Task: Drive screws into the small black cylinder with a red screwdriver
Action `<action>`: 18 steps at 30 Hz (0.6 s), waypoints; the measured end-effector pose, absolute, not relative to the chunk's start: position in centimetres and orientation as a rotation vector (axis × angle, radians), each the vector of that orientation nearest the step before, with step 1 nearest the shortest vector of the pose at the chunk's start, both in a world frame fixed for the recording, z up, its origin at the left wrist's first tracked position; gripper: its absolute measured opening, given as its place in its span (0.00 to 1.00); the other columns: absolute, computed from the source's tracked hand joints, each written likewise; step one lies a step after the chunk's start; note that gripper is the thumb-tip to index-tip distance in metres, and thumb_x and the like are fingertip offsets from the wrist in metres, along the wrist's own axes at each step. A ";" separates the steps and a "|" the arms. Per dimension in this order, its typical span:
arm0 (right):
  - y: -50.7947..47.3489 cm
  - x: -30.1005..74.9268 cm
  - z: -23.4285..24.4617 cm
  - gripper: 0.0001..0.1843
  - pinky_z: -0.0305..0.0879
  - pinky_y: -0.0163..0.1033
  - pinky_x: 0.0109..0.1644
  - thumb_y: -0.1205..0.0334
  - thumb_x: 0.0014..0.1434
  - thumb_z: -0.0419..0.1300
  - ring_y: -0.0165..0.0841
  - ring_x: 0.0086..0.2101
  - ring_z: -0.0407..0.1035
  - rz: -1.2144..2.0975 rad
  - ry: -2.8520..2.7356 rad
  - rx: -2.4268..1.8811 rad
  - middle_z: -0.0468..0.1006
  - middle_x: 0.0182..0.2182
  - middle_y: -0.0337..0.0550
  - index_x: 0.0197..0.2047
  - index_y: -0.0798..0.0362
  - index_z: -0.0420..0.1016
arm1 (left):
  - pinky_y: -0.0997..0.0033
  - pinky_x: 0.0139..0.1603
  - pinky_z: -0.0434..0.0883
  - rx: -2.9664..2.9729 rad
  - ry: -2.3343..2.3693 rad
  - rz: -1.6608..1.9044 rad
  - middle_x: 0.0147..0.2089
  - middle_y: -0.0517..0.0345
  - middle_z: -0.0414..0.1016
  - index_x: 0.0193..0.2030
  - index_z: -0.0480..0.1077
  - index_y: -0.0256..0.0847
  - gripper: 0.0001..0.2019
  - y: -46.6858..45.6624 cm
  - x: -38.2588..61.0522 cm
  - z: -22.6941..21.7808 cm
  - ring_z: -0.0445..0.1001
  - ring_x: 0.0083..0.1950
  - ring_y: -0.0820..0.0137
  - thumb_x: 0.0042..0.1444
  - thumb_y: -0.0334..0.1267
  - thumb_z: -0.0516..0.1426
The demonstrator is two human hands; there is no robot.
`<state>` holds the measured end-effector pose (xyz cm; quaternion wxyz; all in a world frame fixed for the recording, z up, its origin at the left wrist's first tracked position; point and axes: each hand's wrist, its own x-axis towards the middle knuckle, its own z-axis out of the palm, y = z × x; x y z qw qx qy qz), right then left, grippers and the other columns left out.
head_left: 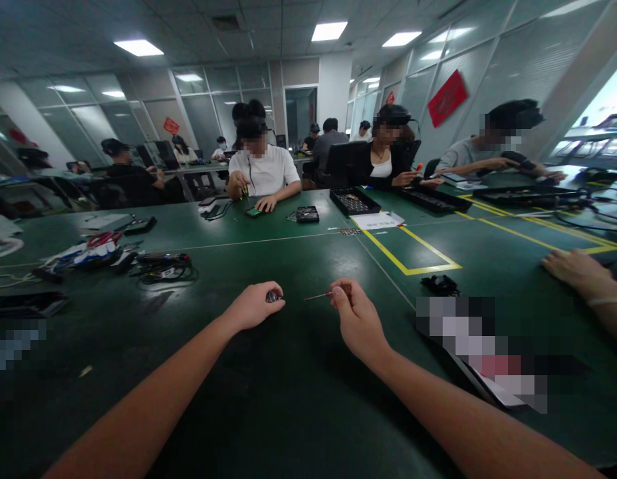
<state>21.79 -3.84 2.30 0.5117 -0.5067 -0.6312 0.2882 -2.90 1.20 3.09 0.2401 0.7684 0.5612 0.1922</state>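
Observation:
My left hand (253,306) rests on the green table (268,372), fingers curled round a small dark round object (272,297) that I cannot name. My right hand (356,316) is pinched on a thin screwdriver (319,295) with a red handle. Its slim metal shaft points left toward my left hand. The two hands sit close together, a short gap between them, above the middle of the table.
A small black part (439,285) lies right of my right hand beside a yellow taped rectangle (411,256). Another person's hand (578,269) rests at the far right. Cables and tools (159,265) lie at the left. Several people work at the far side.

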 end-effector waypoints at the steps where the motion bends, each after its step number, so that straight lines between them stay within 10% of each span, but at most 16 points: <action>1: -3.8 21.8 2.3 0.13 0.66 0.42 0.40 0.51 0.70 0.49 0.38 0.36 0.72 0.699 -1.515 -1.220 0.77 0.35 0.43 0.44 0.49 0.70 | 0.66 0.42 0.67 2.051 1.513 0.557 0.45 0.51 0.79 0.46 0.78 0.43 0.14 1.2 -3.4 3.1 0.75 0.44 0.61 0.57 0.47 0.60; 8: -3.7 21.9 1.9 0.14 0.66 0.43 0.39 0.50 0.69 0.50 0.39 0.37 0.72 0.709 -1.510 -1.226 0.77 0.35 0.43 0.45 0.49 0.71 | 0.74 0.26 0.60 1.462 1.512 0.896 0.35 0.53 0.74 0.42 0.76 0.36 0.20 0.8 -7.4 3.6 0.68 0.28 0.71 0.55 0.53 0.57; 18: -3.5 22.0 2.0 0.14 0.66 0.43 0.40 0.49 0.69 0.50 0.39 0.37 0.73 0.717 -1.484 -1.208 0.77 0.34 0.42 0.45 0.48 0.70 | 0.78 0.22 0.62 0.801 1.538 1.395 0.29 0.60 0.68 0.37 0.69 0.35 0.06 -3.5 -15.0 7.1 0.65 0.25 0.74 0.52 0.33 0.55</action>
